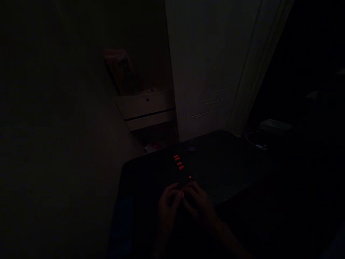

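The scene is very dark. My left hand (169, 203) and my right hand (198, 201) are close together over the dark tabletop (223, 169). The fingers of both hands are bent and pressed together at the tips, where they meet. What lies between them, if anything, is too dim to make out. Just beyond my right fingers is a small orange-red piece (190, 177). Farther back, several short orange-red pieces (179, 163) lie in a slanting row. Behind that row sits a small purplish object (191, 149), its kind unclear.
A pale door (207, 72) stands past the table's far edge. To its left are drawers (148, 106) with a reddish package (120, 70) on top. A white cable (253, 138) and a pale box (276, 126) lie at the right. Dark blue material (122, 223) shows at lower left.
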`<state>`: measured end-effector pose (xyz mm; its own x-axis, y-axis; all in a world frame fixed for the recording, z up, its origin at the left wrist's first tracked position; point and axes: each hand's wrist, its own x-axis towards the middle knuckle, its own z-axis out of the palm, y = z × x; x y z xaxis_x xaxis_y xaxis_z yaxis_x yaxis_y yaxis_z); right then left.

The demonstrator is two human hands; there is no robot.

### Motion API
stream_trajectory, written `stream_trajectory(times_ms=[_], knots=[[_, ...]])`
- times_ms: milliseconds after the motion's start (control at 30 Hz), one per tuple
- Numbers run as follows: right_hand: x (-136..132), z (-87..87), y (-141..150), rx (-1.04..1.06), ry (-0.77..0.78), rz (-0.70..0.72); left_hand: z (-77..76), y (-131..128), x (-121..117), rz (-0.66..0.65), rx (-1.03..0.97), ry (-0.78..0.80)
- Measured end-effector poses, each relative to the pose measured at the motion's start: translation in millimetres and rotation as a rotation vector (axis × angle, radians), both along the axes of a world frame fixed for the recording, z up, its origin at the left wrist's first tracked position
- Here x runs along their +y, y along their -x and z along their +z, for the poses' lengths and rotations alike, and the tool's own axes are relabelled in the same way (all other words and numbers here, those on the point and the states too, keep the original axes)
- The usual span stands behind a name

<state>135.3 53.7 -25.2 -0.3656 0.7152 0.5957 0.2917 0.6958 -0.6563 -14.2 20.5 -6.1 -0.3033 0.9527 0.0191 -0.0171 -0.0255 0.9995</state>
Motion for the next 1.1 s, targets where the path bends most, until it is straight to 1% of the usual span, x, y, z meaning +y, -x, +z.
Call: stream_trajectory(times_ms=[200, 367, 533, 633, 767, 833, 933, 967, 1033, 1100], knots=[[7.2, 0.0, 5.8, -0.090, -0.078, -0.032, -0.8, 6.9, 3.2, 0.038, -0.104, 0.020], [17.0, 0.3, 8.6, -0.139, -0.134, 0.002, -0.9, 10.6, 5.4, 0.062, -0.194, 0.052], [27.1, 5.4, 6.9, -0.139, -0.168, 0.010, 0.4, 11.5, 4.0, 0.051, -0.179, 0.102], [26.7, 9.6, 4.1, -0.120, -0.113, 0.092, 3.1, 13.0, 1.6, 0.038, -0.206, 0.094], [24.4, 10.3, 1.4, -0.096, -0.023, 0.245, 4.5, 17.3, -1.8, -0.088, -0.263, 0.081], [26.1, 7.1, 1.5, -0.094, -0.008, 0.255, 2.8, 19.1, -3.0, -0.114, -0.258, 0.070], [31.5, 2.2, 0.9, -0.052, -0.043, 0.206, 0.0, 19.6, -4.3, -0.092, -0.249, 0.063], [33.3, 1.5, -0.3, -0.078, -0.028, 0.223, -0.2, 19.1, -4.8, -0.098, -0.241, 0.063], [35.6, 1.6, -4.3, -0.117, -0.048, 0.273, 1.0, 17.9, -5.9, -0.103, -0.239, 0.075], [35.5, 3.0, -9.3, -0.124, -0.116, 0.300, 3.1, 16.5, -7.0, -0.133, -0.228, 0.084]])
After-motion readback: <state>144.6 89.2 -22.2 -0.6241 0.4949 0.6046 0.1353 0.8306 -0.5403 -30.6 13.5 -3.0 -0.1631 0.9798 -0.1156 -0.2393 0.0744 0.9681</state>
